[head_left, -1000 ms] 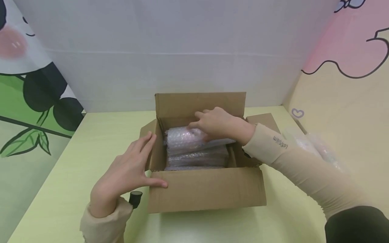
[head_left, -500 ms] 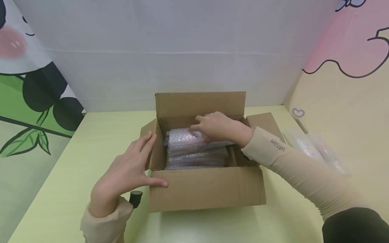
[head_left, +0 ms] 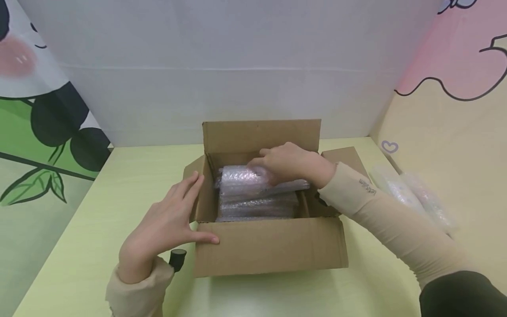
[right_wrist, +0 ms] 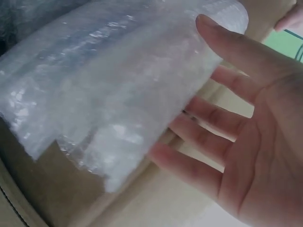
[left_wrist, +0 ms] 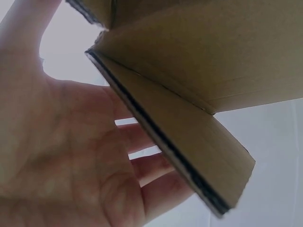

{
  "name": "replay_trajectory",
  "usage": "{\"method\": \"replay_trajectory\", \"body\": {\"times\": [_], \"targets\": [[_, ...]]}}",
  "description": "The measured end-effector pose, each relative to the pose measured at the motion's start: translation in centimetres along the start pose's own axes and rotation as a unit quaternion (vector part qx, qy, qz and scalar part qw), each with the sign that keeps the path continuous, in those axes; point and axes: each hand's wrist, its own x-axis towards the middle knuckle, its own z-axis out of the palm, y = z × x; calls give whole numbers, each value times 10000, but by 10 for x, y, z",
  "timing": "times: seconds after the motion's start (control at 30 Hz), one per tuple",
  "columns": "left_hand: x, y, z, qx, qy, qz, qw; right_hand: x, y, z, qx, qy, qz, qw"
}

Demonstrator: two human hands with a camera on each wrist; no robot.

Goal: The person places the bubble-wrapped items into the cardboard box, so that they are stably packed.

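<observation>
An opened cardboard box (head_left: 273, 248) stands on the table with its flaps spread. Inside are several packages (head_left: 257, 208) in clear bubble wrap, stacked flat. My right hand (head_left: 288, 164) reaches in from the right and holds the topmost bubble-wrapped package (head_left: 237, 178). In the right wrist view the thumb lies over this package (right_wrist: 123, 99), with the fingers along its far edge. My left hand (head_left: 162, 222) steadies the box at its left front corner, thumb on the front flap. Its straight fingers pass behind the left flap (left_wrist: 175, 132) in the left wrist view.
Two more bubble-wrapped packages (head_left: 400, 191) lie on the right of the pale yellow-green table (head_left: 91, 237), near the right wall. A pale grey panel (head_left: 237, 97) rises behind the box. Cartoon-painted walls (head_left: 51, 119) flank the table.
The right hand has shifted very slightly right, and the top package has shifted right with it inside the box. The left hand stays at the box corner.
</observation>
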Motion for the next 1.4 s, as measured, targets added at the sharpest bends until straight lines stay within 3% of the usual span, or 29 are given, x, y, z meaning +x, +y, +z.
{"method": "replay_trajectory", "body": {"times": [0.4,0.7,0.87,1.2,1.4], "targets": [[0,-1,0,-4,-32,-25,10000,-25,7,-22,77,109,53,9999],[1,-4,1,-24,-81,-54,9999,-65,25,-34,844,618,234,9942],[0,-4,0,-21,-79,-67,9999,-97,40,-33,1274,808,653,9864],[1,-4,1,-28,-85,-57,9999,-158,87,0,1620,1202,1928,9603],[1,-4,0,-44,-108,-50,9999,-182,111,39,1899,1188,2548,9407]]}}
